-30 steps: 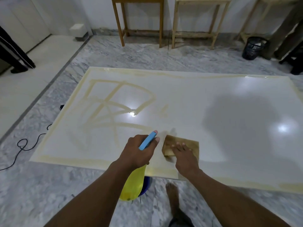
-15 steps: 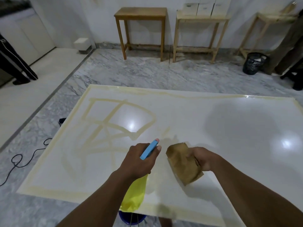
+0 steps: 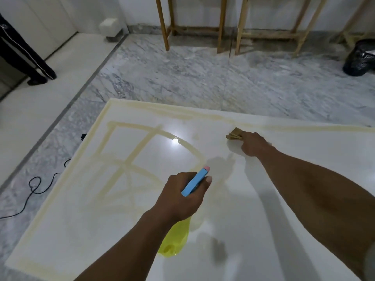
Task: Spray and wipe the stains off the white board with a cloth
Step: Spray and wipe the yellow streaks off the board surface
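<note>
A large white board (image 3: 263,230) lies flat on the marble floor. Yellowish stain lines (image 3: 142,142) cross its left half and run along its edges. My left hand (image 3: 182,197) grips a spray bottle (image 3: 174,238) with a yellow body and a blue head, held above the board's middle. My right hand (image 3: 252,144) reaches to the board's far edge and presses a folded brown cloth (image 3: 234,134) onto the stain line there. Most of the cloth is hidden under my fingers.
Wooden table legs (image 3: 164,23) stand by the back wall. A black bin (image 3: 359,57) sits at the far right. A black cable (image 3: 36,185) snakes over the floor left of the board. A person's dark trouser legs (image 3: 22,51) stand at the far left.
My right hand lifted the cloth from the board's near edge and carried it to the far edge, where it now presses down. The view moved forward over the board. The left hand kept the bottle.
</note>
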A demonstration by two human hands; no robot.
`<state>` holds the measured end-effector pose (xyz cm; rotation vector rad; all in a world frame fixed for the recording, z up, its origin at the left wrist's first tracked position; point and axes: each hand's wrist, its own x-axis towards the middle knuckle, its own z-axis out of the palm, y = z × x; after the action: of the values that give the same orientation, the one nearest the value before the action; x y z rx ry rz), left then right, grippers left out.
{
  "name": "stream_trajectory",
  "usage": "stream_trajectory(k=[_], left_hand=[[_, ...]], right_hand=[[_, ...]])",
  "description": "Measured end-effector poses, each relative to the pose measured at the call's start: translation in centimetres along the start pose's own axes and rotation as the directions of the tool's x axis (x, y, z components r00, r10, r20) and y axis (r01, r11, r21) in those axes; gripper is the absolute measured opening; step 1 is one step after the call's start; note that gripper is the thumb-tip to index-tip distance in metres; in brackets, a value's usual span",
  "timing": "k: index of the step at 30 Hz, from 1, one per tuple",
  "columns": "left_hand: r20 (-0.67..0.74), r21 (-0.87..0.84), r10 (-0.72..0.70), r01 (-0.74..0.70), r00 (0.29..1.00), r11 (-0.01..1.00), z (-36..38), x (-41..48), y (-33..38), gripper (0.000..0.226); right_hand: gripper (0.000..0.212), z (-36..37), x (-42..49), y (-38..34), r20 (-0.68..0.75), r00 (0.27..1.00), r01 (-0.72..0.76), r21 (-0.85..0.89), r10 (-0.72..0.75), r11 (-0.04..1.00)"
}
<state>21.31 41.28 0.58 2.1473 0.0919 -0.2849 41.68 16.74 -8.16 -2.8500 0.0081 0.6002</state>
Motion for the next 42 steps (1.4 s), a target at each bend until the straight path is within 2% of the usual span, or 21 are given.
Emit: stream_trajectory(k=[1, 4, 7, 10, 16, 25, 29, 31, 32, 33, 34, 35, 37, 38, 39, 40, 41, 42], left_hand=[[0.004, 0.001, -0.008, 0.008, 1.000, 1.000, 0.0, 0.0, -0.2, 0.047], [0.003, 0.020, -0.036, 0.036, 0.999, 0.999, -0.2, -0.2, -1.3, 0.044], [0.000, 0.025, -0.052, 0.052, 0.999, 0.998, -0.5, -1.0, -2.1, 0.046], [0.001, 0.043, -0.059, 0.059, 0.998, 0.997, -1.0, -2.4, -2.7, 0.050], [0.031, 0.059, -0.010, 0.009, 0.999, 0.998, -2.6, -7.7, -3.1, 0.040], [0.053, -0.003, -0.010, 0.010, 0.999, 1.000, -5.5, -21.4, -7.4, 0.051], [0.030, 0.019, -0.042, 0.042, 0.999, 0.999, -7.1, -25.2, -9.4, 0.050], [0.027, 0.021, -0.034, 0.033, 0.999, 0.999, -7.7, -26.0, -9.8, 0.048], [0.027, 0.022, -0.024, 0.023, 0.999, 0.999, -8.0, -26.0, -9.8, 0.047], [0.026, 0.024, -0.016, 0.016, 1.000, 1.000, -8.2, -25.8, -9.7, 0.047], [0.023, 0.019, -0.008, 0.008, 1.000, 1.000, -8.5, -25.3, -9.5, 0.047], [0.019, 0.008, -0.003, 0.003, 1.000, 1.000, -8.7, -24.8, -9.3, 0.047], [0.012, -0.022, 0.000, 0.000, 1.000, 1.000, -8.8, -23.6, -9.0, 0.046], [0.013, -0.041, 0.000, 0.000, 1.000, 0.999, -8.7, -22.9, -8.9, 0.045], [0.016, -0.059, -0.005, 0.006, 1.000, 0.998, -8.6, -22.0, -8.9, 0.043], [0.018, -0.075, -0.013, 0.014, 1.000, 0.997, -8.5, -21.0, -8.8, 0.042], [0.019, -0.086, -0.019, 0.021, 1.000, 0.996, -8.3, -19.9, -8.6, 0.043], [0.020, -0.090, -0.028, 0.030, 0.999, 0.995, -8.2, -18.8, -8.5, 0.044]], right_hand=[[0.048, 1.9, 0.0, -0.1, -0.024, 1.000, -0.009, -0.010, 0.009, 1.000], [0.050, 7.4, -1.5, -1.0, -0.214, 0.976, -0.044, -0.008, 0.042, 0.999], [0.054, 11.3, -4.2, -2.1, -0.293, 0.956, -0.009, 0.005, 0.010, 1.000], [0.060, 13.3, -7.5, -2.5, -0.262, 0.964, 0.032, -0.027, -0.038, 0.999], [0.071, 16.8, -16.5, -3.5, -0.149, 0.983, 0.103, -0.051, -0.110, 0.993], [0.072, 25.0, -34.3, -8.0, -0.158, 0.983, 0.090, -0.033, -0.094, 0.995], [0.063, 25.3, -37.9, -8.8, -0.091, 0.989, 0.113, 0.000, -0.113, 0.994], [0.049, 24.1, -37.3, -8.3, -0.134, 0.989, 0.084, 0.107, -0.069, 0.991], [0.041, 22.7, -36.6, -8.1, -0.111, 0.994, 0.023, 0.214, 0.001, 0.977], [0.031, 20.9, -36.0, -8.0, -0.050, 0.996, -0.045, 0.387, 0.070, 0.921], [0.024, 19.0, -35.3, -7.8, 0.023, 0.991, -0.118, 0.587, 0.129, 0.801], [0.020, 17.4, -34.7, -7.5, 0.099, 0.977, -0.198, 0.755, 0.190, 0.625], [0.017, 15.6, -33.8, -6.5, 0.286, 0.938, -0.321, 0.931, 0.195, 0.174], [0.019, 15.3, -33.7, -6.3, 0.373, 0.918, -0.368, 0.928, 0.134, -0.060], [0.025, 15.2, -33.5, -6.4, 0.418, 0.907, -0.393, 0.885, 0.050, -0.250], [0.030, 15.6, -32.9, -6.4, 0.437, 0.899, -0.403, 0.830, 0.002, -0.386], [0.033, 15.6, -32.4, -6.7, 0.432, 0.900, -0.403, 0.784, -0.051, -0.472], [0.036, 15.9, -31.4, -6.8, 0.425, 0.903, -0.399, 0.762, -0.071, -0.511]])
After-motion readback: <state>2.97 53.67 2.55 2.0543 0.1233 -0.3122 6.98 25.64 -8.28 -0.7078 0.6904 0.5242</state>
